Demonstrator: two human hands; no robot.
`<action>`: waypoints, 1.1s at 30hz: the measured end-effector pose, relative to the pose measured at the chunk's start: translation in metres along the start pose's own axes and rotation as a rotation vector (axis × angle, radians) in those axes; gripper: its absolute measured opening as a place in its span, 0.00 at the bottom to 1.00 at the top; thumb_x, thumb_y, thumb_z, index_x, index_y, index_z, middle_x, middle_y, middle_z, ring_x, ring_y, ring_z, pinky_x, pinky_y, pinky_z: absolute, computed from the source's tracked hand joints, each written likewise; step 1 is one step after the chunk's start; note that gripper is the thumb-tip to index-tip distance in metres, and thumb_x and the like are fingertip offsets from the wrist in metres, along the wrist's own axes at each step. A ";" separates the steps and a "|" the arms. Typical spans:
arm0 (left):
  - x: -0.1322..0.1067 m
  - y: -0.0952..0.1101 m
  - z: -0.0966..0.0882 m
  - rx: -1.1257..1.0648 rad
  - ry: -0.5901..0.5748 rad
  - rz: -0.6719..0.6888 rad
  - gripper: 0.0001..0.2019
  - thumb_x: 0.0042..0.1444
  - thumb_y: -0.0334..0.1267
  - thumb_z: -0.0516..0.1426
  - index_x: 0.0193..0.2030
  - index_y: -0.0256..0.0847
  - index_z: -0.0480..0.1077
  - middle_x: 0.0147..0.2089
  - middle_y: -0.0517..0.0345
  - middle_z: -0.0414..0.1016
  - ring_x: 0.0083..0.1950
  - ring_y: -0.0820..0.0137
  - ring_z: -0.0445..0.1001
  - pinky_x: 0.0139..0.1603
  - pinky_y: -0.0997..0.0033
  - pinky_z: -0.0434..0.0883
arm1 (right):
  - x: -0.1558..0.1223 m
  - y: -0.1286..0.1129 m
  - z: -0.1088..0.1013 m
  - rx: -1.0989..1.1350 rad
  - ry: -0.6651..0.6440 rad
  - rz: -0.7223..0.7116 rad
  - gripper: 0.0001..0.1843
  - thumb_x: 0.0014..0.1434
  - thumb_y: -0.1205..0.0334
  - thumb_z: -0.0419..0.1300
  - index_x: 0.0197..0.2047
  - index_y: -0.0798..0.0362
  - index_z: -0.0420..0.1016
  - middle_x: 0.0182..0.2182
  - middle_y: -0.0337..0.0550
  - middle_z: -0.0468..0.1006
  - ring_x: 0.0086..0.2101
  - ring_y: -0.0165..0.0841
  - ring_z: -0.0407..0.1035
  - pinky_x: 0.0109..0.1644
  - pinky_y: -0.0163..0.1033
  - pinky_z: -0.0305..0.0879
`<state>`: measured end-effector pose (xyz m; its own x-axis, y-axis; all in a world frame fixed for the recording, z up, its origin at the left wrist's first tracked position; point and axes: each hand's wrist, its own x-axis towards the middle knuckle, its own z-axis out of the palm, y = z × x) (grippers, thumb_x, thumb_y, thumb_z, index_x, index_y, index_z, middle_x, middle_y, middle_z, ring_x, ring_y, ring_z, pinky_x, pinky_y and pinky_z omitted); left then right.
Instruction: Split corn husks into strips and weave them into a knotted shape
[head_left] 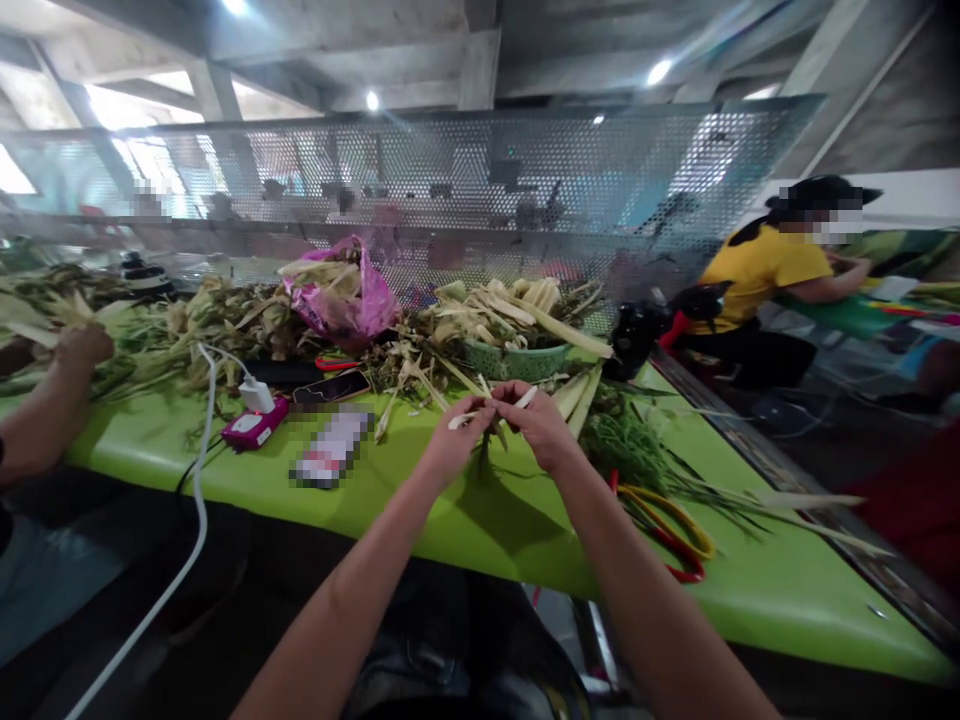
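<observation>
My left hand (454, 440) and my right hand (541, 428) meet above the front of the green table, fingertips pinched together. Between them is a pale, flat plant strip (460, 421), whose ends poke out on both sides. Some darker green blades hang below the fingers. Just behind the hands, a green plastic basket (517, 361) is heaped with pale stalks and husk-like pieces (517, 305). To the right of my right hand lie long pale green stalks (581, 395) and a feathery green bunch (626, 445).
A phone (332, 446), a pink power socket (255, 424) with a white cable, and a pink bag (349, 300) stand left. Red-and-yellow loop handles (675, 530) lie right. Another person's hand (82, 350) works at far left; a person in yellow (772, 265) sits beyond.
</observation>
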<state>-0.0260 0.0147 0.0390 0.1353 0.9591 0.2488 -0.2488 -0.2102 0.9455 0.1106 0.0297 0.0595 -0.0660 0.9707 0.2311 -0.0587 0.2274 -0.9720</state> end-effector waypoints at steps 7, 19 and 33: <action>0.010 -0.025 -0.003 -0.269 0.214 -0.162 0.12 0.48 0.43 0.62 0.38 0.41 0.69 0.34 0.60 0.73 0.33 0.76 0.69 0.33 0.77 0.64 | 0.003 0.009 -0.002 -0.155 0.098 -0.016 0.17 0.49 0.47 0.64 0.32 0.51 0.68 0.23 0.33 0.68 0.20 0.24 0.57 0.22 0.31 0.52; 0.002 -0.027 -0.014 -0.402 0.197 -0.220 0.16 0.42 0.44 0.65 0.35 0.41 0.66 0.29 0.64 0.68 0.29 0.77 0.67 0.29 0.79 0.62 | -0.003 0.018 0.008 -0.534 -0.133 -0.208 0.10 0.53 0.58 0.59 0.23 0.51 0.68 0.19 0.34 0.66 0.24 0.29 0.59 0.27 0.34 0.53; 0.001 -0.019 -0.014 -0.573 0.213 -0.259 0.15 0.41 0.41 0.65 0.32 0.39 0.64 0.25 0.66 0.66 0.25 0.79 0.66 0.29 0.77 0.64 | -0.002 0.016 0.009 -0.352 -0.138 -0.178 0.08 0.52 0.56 0.61 0.26 0.51 0.72 0.22 0.36 0.70 0.25 0.29 0.62 0.31 0.34 0.59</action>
<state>-0.0343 0.0225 0.0181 0.0814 0.9939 -0.0739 -0.7121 0.1099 0.6935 0.1011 0.0304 0.0439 -0.2195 0.8999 0.3769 0.2612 0.4265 -0.8660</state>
